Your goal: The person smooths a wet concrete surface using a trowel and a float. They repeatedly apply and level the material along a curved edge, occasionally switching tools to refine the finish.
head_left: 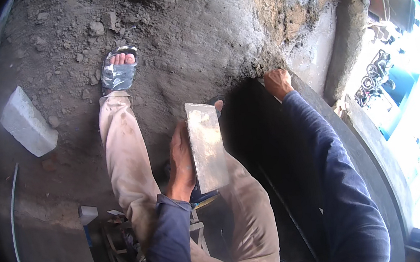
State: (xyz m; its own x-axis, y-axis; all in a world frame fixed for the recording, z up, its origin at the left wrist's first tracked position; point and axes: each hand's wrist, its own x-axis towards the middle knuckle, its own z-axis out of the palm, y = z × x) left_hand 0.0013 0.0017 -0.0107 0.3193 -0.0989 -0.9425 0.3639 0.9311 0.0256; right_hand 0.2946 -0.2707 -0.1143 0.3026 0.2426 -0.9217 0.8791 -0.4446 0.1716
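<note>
My left hand (179, 158) is closed at the left edge of a flat rectangular grey plate (206, 147), held upright between my knees. Bright wet-looking patches show on its face; the fingers are partly hidden by it, and whether it has a handle cannot be seen. Stretched out ahead to the right, my right hand (278, 83) makes a fist at the far end of a dark surface (273, 139). A thin pale edge shows beside the fist, but what it grips is too hidden to name.
A pale block (28, 122) lies on the rough earth at left, with a smaller block (88, 214) nearer. My sandalled foot (119, 71) rests on loose clods. A rounded grey ridge (346, 27) runs along the right; beyond it stands a motorcycle (372, 73) in bright light.
</note>
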